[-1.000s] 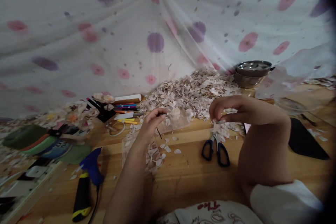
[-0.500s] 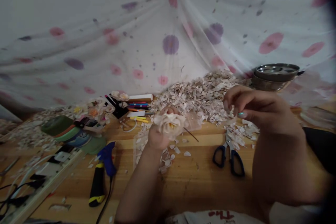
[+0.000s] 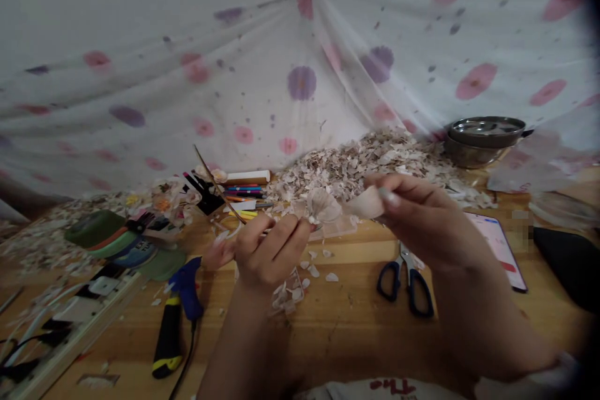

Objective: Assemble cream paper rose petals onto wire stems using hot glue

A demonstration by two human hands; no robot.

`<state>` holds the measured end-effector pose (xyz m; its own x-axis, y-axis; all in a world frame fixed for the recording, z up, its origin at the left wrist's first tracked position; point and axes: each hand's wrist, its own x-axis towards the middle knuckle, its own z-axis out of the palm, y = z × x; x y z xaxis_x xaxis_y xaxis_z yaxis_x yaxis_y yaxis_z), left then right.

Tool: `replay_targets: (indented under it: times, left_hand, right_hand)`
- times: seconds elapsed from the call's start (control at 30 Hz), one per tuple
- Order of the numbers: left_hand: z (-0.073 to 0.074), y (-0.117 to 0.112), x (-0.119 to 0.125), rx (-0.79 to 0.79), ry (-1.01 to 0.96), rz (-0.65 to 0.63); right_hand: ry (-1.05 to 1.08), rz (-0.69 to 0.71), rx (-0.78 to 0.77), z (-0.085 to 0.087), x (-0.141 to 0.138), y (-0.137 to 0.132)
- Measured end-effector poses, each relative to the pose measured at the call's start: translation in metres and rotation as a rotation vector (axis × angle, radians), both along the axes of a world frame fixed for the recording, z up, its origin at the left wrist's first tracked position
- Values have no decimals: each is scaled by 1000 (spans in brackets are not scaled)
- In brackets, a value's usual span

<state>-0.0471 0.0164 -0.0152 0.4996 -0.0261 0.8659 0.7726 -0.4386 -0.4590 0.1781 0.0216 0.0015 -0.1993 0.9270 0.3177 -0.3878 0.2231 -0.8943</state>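
Bowls (image 3: 482,137) of metal are standing stacked at the far right of the wooden table (image 3: 356,319), their contents not visible; a clear plastic box (image 3: 285,290) near the left wrist is holding pale petal scraps. Left hand (image 3: 267,253) is hovering above the table centre with fingers curled and pinched shut on a thin stick (image 3: 218,186), which is slanting up and to the left. Right hand (image 3: 422,219) is reaching in from the right, thumb and fingertips closed on a single pale petal (image 3: 365,205). That petal is lying just beside a small cream flower (image 3: 322,205) with fanned, ribbed petals, sitting at the tip of the left fingers; whether petal and flower are touching cannot be told. Scissors (image 3: 407,278) with black handles are lying below the right hand, a blue glue gun (image 3: 180,306) is lying at the left, and a heap of petal scraps (image 3: 370,159) is spreading behind both hands.
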Motion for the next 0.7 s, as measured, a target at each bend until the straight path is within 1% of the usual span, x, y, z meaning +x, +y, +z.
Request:
replay_targets:
  times: [0.07, 0.17, 0.3, 0.4, 0.5, 0.57, 0.7]
  left_hand:
    - [-2, 1, 2, -17, -17, 36]
    - [-4, 1, 3, -39, -45, 61]
    - [-4, 1, 3, -64, -77, 60]
    - [-2, 1, 5, -46, -83, 66]
    - [-2, 1, 6, -55, -89, 39]
    - [-3, 0, 7, -61, -103, 27]
    - [-7, -2, 6, -67, -122, 39]
  right_hand:
    - [-86, 43, 11, -5, -13, 0]
    - [-179, 47, 44, -8, -23, 5]
    - [-218, -2, 29, -9, -21, 12]
    - [-226, -31, 33, -8, -19, 13]
    - [-217, -40, 52, -9, -19, 12]
    - [-224, -47, 76, -10, -20, 12]
    - [-239, -58, 101, -11, -20, 12]
